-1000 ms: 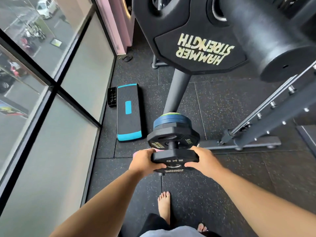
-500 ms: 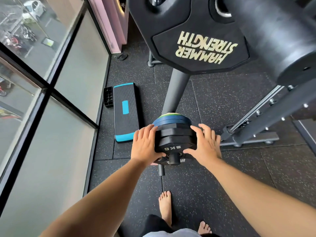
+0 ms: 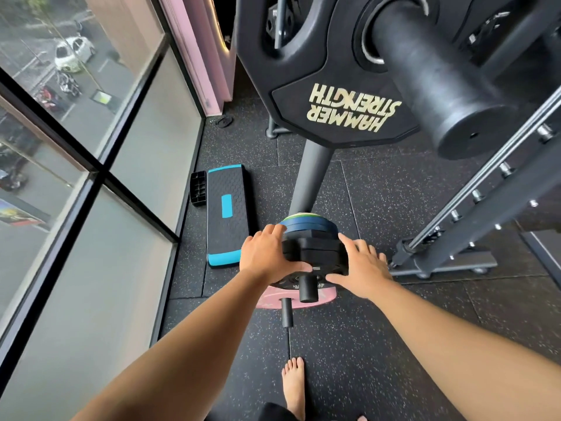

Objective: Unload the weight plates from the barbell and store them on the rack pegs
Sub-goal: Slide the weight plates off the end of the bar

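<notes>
Grip spread, fingers straight: my left hand (image 3: 267,256) and right hand (image 3: 362,268) press the black plate (image 3: 315,252), seated on the low rack peg (image 3: 308,288). I judge it rigid, dense, heavy; opposite edges hold best.

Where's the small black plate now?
Small black plate: head view, lower centre, on the peg, between left hand and right hand, in front of the blue plates.
</notes>
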